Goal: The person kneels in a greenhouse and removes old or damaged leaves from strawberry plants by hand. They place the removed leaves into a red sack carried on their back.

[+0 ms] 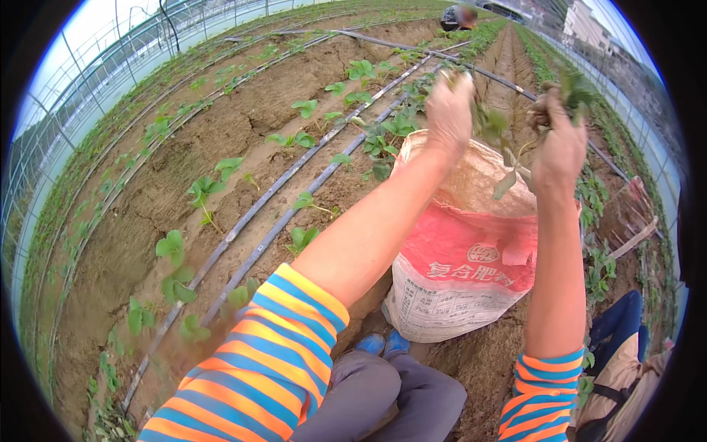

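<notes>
Over the open mouth of a woven fertilizer sack my left hand is raised, blurred, its fingers closed on leafy plant material too blurred to name surely. My right hand is level with it on the right, gripping a leafy plant with a dark soil clump at its base. Between the hands hang blurred leaves and stems. The red and white sack bears printed writing and stands in the furrow before my blue shoes.
Drip pipes run along a soil bed with strawberry plants at left. A cross pipe lies beyond the sack. Another person is crouched far ahead. At lower right are blue and beige cloth items; a wooden stick lies above them.
</notes>
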